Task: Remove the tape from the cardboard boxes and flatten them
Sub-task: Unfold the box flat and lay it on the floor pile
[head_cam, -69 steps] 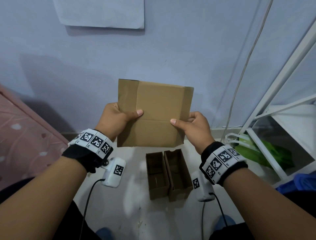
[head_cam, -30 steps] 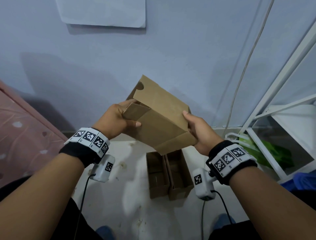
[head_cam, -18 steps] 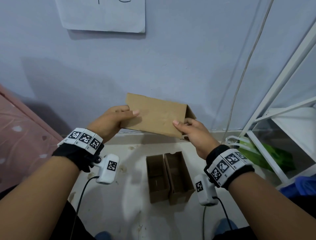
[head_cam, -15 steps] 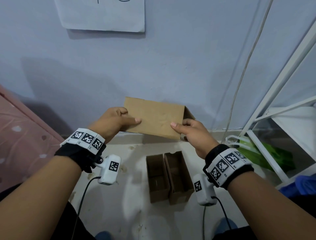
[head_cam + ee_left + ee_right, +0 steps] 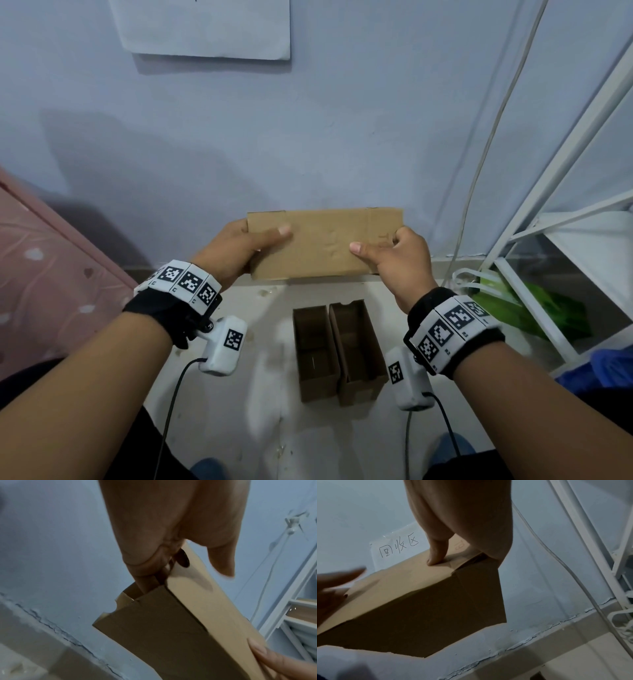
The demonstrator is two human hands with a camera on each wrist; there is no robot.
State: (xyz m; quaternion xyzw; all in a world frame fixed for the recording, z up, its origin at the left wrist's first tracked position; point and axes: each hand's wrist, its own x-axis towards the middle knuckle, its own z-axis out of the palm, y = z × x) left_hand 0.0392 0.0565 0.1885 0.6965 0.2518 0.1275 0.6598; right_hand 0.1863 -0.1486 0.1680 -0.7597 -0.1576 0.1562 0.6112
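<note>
Two hands hold one cardboard box [image 5: 325, 241] up in the air in front of the pale blue wall [image 5: 342, 120], one at each end. The left hand [image 5: 236, 253] grasps the left end, thumb lying flat across the near face and the other fingers wrapped behind it; the left wrist view shows those fingers [image 5: 145, 566] tucked in at the box's open end, where loose flaps stand out. The right hand [image 5: 399, 263] grasps the right end in the same manner, thumb on the near face, fingers curled round the back edge. From the right wrist view the thumb [image 5: 436, 553] presses down on the lit upper face close to a creased corner. The box looks partly collapsed, its broad side turned toward the person and its long edge roughly level.

Below the held box, on the floor [image 5: 260, 394], stand two more boxes [image 5: 339, 349], open at the top, side by side and touching. To the right of the held box rises a white metal rack [image 5: 534, 219], with a green bag [image 5: 534, 308] at its foot and a thin white cable [image 5: 493, 137] running down the wall beside it. Above the held box a sheet of paper [image 5: 205, 31] is stuck to the wall; the right wrist view shows handwriting on it. To the left of the held box lies pink patterned fabric [image 5: 44, 260].
</note>
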